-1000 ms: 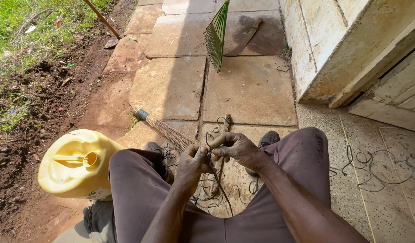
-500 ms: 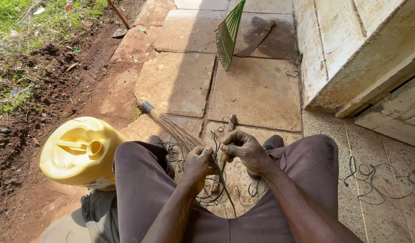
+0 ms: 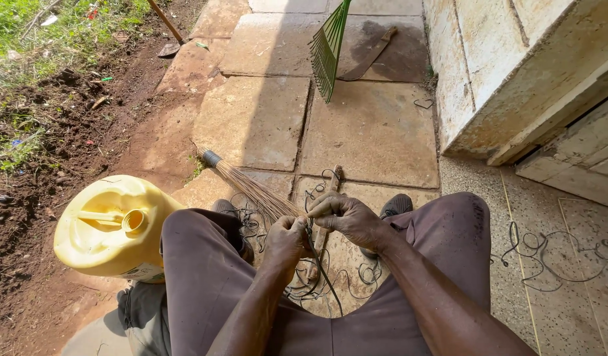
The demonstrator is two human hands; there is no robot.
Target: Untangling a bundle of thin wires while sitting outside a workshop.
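I sit with my knees apart in dark trousers over a stone-paved ground. My left hand is closed around the near end of a stick broom whose far end carries a grey band. My right hand pinches a thin dark wire right beside the left hand; the wire runs down between my legs. Under the hands a brown wooden handle lies on the slabs amid loose coils of wire.
A yellow jerrycan with an open neck stands by my left knee. A green fan rake and a machete lie ahead on the slabs. More wire lies at right near a building wall. Bare soil lies left.
The view has shifted slightly. My hands stay together on the broom end and wire, with only small finger movement.
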